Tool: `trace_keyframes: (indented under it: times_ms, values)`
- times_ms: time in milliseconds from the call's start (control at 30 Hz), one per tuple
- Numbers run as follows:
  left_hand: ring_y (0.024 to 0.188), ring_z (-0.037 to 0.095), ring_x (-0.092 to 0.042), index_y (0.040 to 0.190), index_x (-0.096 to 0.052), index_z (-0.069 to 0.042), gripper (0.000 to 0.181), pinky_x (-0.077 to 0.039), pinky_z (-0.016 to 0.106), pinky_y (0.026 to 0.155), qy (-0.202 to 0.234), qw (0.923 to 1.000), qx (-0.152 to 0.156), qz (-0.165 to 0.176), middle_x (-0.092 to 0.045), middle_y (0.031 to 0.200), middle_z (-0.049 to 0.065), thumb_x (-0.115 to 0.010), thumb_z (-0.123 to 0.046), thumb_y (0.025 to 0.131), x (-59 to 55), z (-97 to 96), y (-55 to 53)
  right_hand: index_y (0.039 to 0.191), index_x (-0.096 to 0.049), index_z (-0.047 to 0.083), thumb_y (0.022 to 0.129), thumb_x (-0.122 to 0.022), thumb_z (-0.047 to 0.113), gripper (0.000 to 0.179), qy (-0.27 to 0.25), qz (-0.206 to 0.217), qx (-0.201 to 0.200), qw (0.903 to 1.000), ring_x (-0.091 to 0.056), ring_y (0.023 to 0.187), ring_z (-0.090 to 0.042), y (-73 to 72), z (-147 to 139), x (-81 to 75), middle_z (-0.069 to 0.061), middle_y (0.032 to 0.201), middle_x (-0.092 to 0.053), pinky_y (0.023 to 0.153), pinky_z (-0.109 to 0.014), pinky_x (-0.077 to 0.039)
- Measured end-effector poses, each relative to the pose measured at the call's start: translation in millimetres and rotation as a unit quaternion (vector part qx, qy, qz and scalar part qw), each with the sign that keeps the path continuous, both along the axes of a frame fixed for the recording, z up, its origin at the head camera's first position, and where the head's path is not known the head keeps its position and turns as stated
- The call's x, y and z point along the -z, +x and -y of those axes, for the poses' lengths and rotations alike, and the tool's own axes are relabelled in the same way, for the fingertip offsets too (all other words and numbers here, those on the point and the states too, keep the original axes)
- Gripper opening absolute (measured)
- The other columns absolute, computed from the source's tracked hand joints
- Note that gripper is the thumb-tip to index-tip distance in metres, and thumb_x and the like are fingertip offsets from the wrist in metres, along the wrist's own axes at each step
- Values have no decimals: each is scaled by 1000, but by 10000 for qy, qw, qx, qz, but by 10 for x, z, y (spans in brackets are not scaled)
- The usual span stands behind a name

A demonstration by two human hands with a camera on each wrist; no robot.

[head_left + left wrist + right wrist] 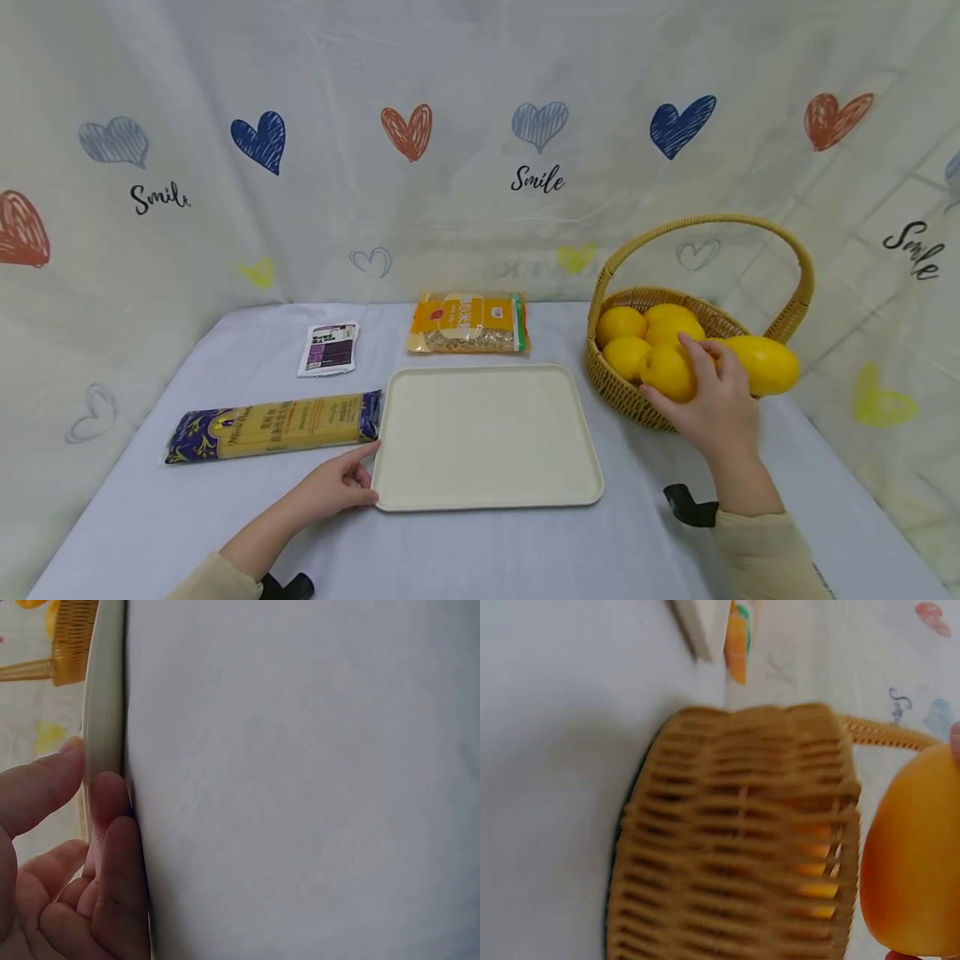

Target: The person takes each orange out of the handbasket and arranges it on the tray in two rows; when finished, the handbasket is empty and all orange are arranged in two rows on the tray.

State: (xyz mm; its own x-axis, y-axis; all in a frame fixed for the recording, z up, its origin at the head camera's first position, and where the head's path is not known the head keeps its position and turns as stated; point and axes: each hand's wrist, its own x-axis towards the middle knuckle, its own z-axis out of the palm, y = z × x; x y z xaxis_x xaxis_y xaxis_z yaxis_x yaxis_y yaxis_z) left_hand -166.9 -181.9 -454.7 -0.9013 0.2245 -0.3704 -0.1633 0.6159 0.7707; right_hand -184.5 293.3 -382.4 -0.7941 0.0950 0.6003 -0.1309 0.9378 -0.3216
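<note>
At the left edge of the cream tray (487, 437), my left hand (335, 483) pinches the rim. In the left wrist view the thumb (45, 784) lies over the tray's rim (105, 697), and fingers are tucked against its outer side. My right hand (716, 408) grips a yellow lemon (670, 372) over the near rim of the wicker basket (637, 408). The right wrist view shows this lemon (915, 862) just outside the woven wall (735, 847), with only bits of the fingers visible. Several more yellow fruits (626, 357) lie in the basket.
A long packet of noodles (292, 425) lies left of the tray. Behind are a small white-and-purple packet (328, 350) and a yellow bag of grain (468, 323). The basket's tall handle (705, 220) arches over the fruit. A patterned curtain (465, 208) hangs behind the table.
</note>
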Motion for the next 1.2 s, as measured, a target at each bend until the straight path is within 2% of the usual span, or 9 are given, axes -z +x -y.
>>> trace_keyframes:
  times_ms: [133, 300, 433, 567, 633, 767, 867, 1067, 1200]
  values:
    - [62, 13, -49, 140, -33, -7, 81, -44, 23, 54, 79, 10000, 7, -11, -53, 80, 4, -76, -16, 71, 1, 15, 11, 131, -44, 13, 61, -80, 25, 80, -548, -118, -274, 9981, -36, 106, -41, -41, 149, -50, -23, 120, -35, 69, -57, -39]
    - [62, 13, -49, 140, -33, -6, 82, -44, 23, 55, 151, 9999, 62, -18, -53, 80, 4, -76, -17, 71, -17, 25, 20, 122, -50, 9, 61, -82, 20, 70, -1159, 50, -778, 9902, -33, 111, -38, -112, 359, -107, -23, 121, -32, 83, -53, -34]
    - [62, 13, -49, 140, -34, -7, 82, -44, 22, 55, 152, 9999, 52, -22, -53, 79, 3, -76, -17, 71, -11, 29, 22, 119, -48, 5, 61, -83, 26, 70, -1195, 312, -1038, 9869, -38, 112, -37, -184, 538, -115, -21, 125, -40, 89, -55, -33]
    - [63, 13, -49, 140, -34, -7, 82, -43, 22, 55, 141, 9999, 29, -44, -53, 79, 3, -76, -18, 70, 7, 31, 18, 122, -44, 8, 63, -81, 38, 76, -1204, 746, -1111, 9837, -49, 101, -33, -253, 733, -71, -17, 119, -52, 83, -49, -40]
    - [63, 13, -49, 140, -35, -8, 82, -43, 22, 55, 135, 9999, 42, -49, -53, 79, 3, -76, -19, 70, 18, 29, 10, 125, -41, 9, 63, -81, 40, 79, -1427, 962, -1271, 9768, -51, 98, -31, -287, 840, -40, -16, 119, -52, 81, -47, -42]
    - [63, 13, -49, 140, -35, -9, 82, -43, 22, 55, 127, 9999, 50, -57, -54, 79, 3, -76, -19, 70, 30, 19, -1, 135, -33, 12, 67, -80, 30, 85, -1952, 1146, -1934, 9547, -46, 107, -31, -384, 1059, 30, -16, 128, -43, 87, -50, -40]
    - [63, 13, -49, 140, -35, -10, 82, -44, 22, 56, 98, 9999, 18, -57, -54, 79, 3, -77, -20, 70, 31, 18, 0, 138, -34, 16, 70, -78, 26, 81, -2141, 1272, -2296, 9409, -41, 111, -31, -454, 1218, 88, -16, 130, -35, 89, -50, -40]
    - [63, 13, -49, 140, -35, -11, 82, -43, 23, 56, 77, 10000, 2, 1, -54, 80, 3, -76, -20, 70, 29, 18, 2, 129, -42, 13, 72, -76, 24, 67, -2376, 1537, -2526, 9253, -39, 112, -29, -563, 1479, 205, -15, 131, -32, 89, -46, -40]
    - [63, 13, -49, 140, -35, -12, 82, -44, 23, 57, 72, 10000, 2, 0, -54, 80, 3, -76, -20, 71, 25, 14, 1, 130, -37, 12, 73, -75, 21, 69, -2726, 1803, -2649, 9072, -40, 112, -28, -626, 1642, 266, -14, 132, -32, 89, -45, -40]
